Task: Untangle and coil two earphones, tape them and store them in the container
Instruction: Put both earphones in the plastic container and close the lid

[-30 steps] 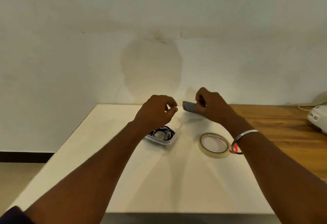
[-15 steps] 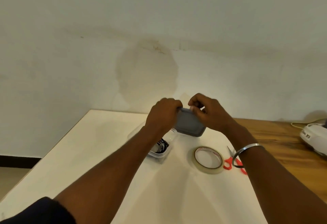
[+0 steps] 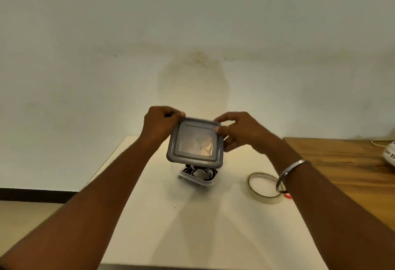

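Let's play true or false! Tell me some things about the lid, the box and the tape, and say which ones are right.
1. The left hand and the right hand both hold the grey lid. True.
2. The lid is snapped onto the container. False: it is held above the container, which is open.
3. Black earphones lie in the container. True.
4. The tape roll is inside the container. False: it lies on the white table, to the container's right.

the lid (image 3: 195,141) hides most of the container (image 3: 198,181); only a red sliver (image 3: 288,195) shows past the right wrist (image 3: 299,175)
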